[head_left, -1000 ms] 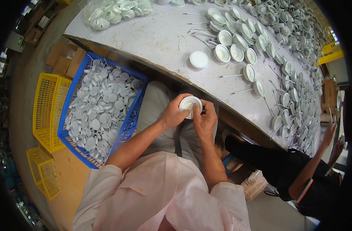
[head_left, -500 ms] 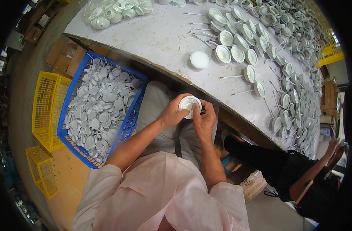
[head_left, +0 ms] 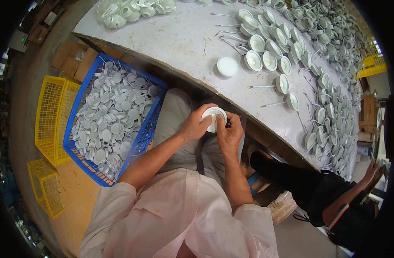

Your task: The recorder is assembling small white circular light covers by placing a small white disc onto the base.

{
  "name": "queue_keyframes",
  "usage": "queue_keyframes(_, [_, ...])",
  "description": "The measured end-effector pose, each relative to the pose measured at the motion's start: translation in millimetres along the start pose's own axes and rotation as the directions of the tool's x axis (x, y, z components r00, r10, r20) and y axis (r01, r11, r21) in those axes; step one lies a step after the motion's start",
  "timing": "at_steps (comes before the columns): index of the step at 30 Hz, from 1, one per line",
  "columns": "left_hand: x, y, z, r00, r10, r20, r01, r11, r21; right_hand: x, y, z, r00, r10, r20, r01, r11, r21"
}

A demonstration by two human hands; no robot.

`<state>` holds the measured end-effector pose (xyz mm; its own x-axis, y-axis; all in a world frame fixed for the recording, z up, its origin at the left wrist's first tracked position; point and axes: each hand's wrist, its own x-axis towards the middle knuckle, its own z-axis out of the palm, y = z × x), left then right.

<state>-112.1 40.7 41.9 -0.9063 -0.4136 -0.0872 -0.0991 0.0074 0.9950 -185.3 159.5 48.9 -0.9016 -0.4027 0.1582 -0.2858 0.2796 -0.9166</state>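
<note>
Across upper right, pale table [head_left: 179,45] is bearing white cups [head_left: 270,47] | left, blue basket [head_left: 79,104] is holding pale discs [head_left: 108,114] | centre, left hand [head_left: 192,127] and right hand [head_left: 230,135] are gripping one white lamp cup [head_left: 213,118] snugly | lower centre, yellow shirt mark [head_left: 157,210] is showing, unreadable

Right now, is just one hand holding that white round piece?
No, the left hand and the right hand both hold the white round piece.
</note>
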Motion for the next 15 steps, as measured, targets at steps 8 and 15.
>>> queue_keyframes(8, [0.9, 2.7, 5.7, 0.997, 0.039, -0.072, -0.031, 0.993, 0.110, -0.5, -6.3, -3.4, 1.000, 0.010, -0.012, -0.010, 0.999, -0.032])
queue_keyframes(15, [3.7, 0.3, 11.4, 0.991, 0.030, -0.133, -0.014, 0.993, 0.119, 2.4, -9.7, -4.5, 1.000, -0.013, -0.024, 0.011, 0.997, -0.070])
